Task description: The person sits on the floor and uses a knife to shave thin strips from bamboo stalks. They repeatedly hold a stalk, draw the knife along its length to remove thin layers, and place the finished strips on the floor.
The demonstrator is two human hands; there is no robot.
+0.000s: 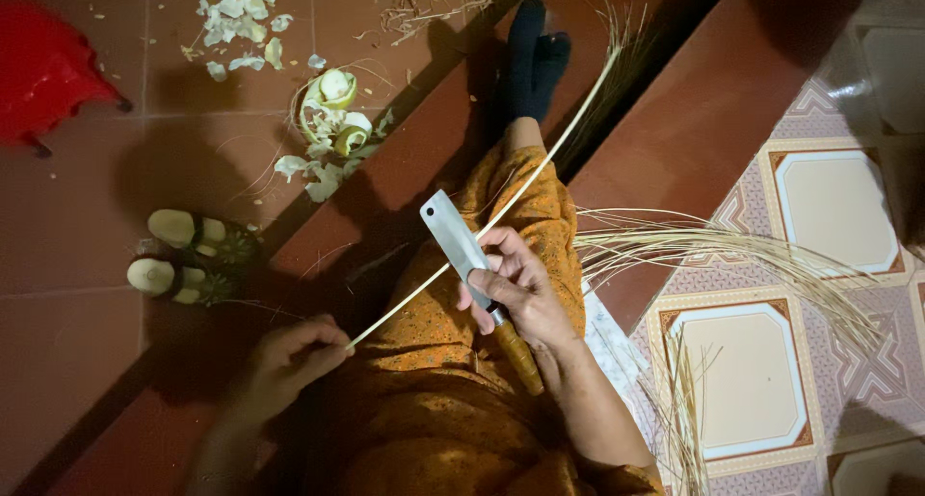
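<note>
The left hand (284, 356) sits in shadow, its fingers pinched shut on the near end of one long pale strip (501, 212); the strip's far end fades into dark beyond the foot. The right hand (515, 289) has its fingers wrapped around one knife (461, 250), hiding part of the wooden handle, with the blade pressed against the strip just above the fingertips. Two sandals (188, 255) lie on the floor left of the left hand's fingers.

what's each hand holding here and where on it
The right hand grips a knife at the top of its wooden handle, by the blade. The left hand pinches the near end of a thin pale strip.
</note>
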